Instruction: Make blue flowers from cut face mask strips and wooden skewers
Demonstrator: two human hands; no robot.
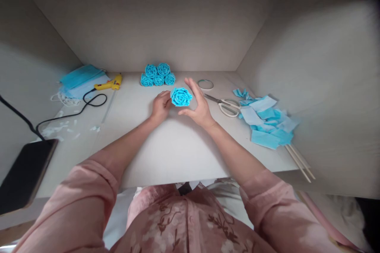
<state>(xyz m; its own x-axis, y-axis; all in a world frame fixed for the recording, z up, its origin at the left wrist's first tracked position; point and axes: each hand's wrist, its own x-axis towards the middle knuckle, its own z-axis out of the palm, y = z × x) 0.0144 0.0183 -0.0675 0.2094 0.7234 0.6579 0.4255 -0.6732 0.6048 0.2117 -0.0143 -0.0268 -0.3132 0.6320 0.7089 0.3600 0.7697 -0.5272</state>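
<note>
A blue ruffled flower (181, 97), round like a rose, is held up above the middle of the table. My left hand (162, 106) is closed at its left side; the part it grips is hidden behind the fingers and bloom. At the flower's right, my right hand (199, 104) is open, thumb and fingers spread around the bloom with a gap. Several similar blue flowers (158, 75) are stacked against the back wall, just beyond my hands. Scissors (224, 104) with white handles lie to the right of my right hand, and a thin ring (205, 84) lies behind them.
At right is a heap of blue and white fabric pieces (267, 120), with thin sticks (299, 162) past the front edge. At left are blue face masks (84, 79), a yellow glue gun (109, 83) with a black cord, white scraps (57, 128) and a dark flat device (28, 174).
</note>
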